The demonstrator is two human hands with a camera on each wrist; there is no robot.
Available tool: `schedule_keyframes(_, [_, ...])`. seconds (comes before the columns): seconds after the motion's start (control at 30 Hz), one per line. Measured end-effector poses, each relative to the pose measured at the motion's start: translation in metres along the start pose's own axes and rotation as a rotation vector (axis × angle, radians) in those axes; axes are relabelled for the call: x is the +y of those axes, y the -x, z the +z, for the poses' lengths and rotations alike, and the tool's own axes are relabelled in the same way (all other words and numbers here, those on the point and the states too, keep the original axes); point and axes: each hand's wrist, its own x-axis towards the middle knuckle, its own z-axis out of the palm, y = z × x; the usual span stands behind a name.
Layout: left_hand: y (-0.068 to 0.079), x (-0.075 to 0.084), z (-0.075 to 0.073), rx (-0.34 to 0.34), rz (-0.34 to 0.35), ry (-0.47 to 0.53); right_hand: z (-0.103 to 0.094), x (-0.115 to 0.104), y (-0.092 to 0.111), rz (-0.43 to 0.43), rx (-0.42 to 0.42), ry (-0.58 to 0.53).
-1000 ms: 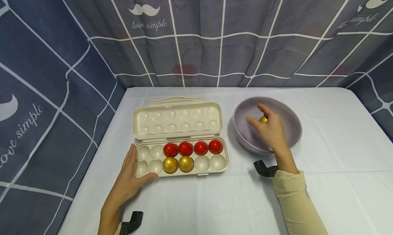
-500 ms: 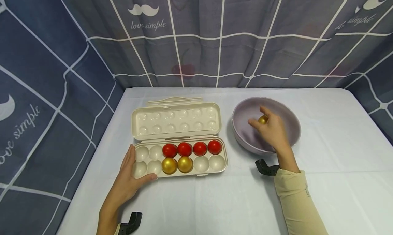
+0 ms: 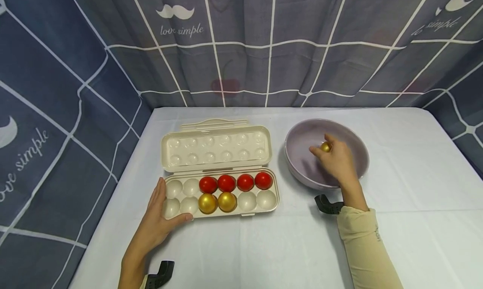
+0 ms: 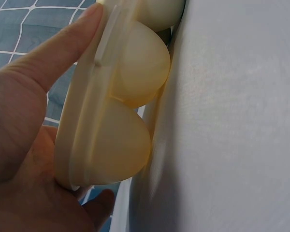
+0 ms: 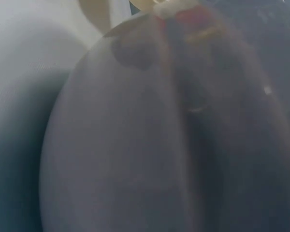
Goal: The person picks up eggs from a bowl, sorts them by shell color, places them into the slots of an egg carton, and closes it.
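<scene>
The left hand (image 3: 154, 222) grips the left front corner of a cream egg carton (image 3: 241, 213), thumb along the front edge and fingers at the left side. In the left wrist view the thumb (image 4: 63, 53) presses the carton rim above rounded cups (image 4: 121, 145). A row of red eggs (image 3: 226, 183) lies along the carton's back row, with two gold eggs (image 3: 227, 201) in front. My right hand (image 3: 337, 161) reaches into a mauve bowl (image 3: 298, 171), thumb and fingers about another gold egg (image 3: 325, 146). The right wrist view mostly shows the bowl's outer wall (image 5: 106, 145).
The carton's lid (image 3: 216, 148) lies folded back behind the tray, and several cups at the left and front right hold nothing. A white cloth covers the table (image 3: 279, 247). A dark checked curtain (image 3: 249, 66) hangs behind and at the sides.
The right hand has shifted slightly to the right inside the bowl, its thumb and fingers closing in around the gold egg, which moves a little with it. The left hand stays on the carton.
</scene>
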Motion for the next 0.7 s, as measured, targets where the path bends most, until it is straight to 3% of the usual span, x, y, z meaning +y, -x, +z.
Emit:
schedule_keyframes(0.13, [-0.0001, 0.0006, -0.0003, 0.001, -0.002, 0.002, -0.0019, 0.0000, 0.0002, 0.035, -0.001, 0.041])
schedule_keyframes(0.3, [0.0001, 0.0016, -0.0005, 0.000, -0.006, -0.001, -0.0006, 0.0013, -0.0001, 0.010, 0.009, 0.077])
schedule_keyframes(0.7, [0.0002, 0.0030, -0.0007, -0.003, -0.016, -0.008, 0.0004, -0.0003, -0.0009, -0.009, 0.002, 0.060])
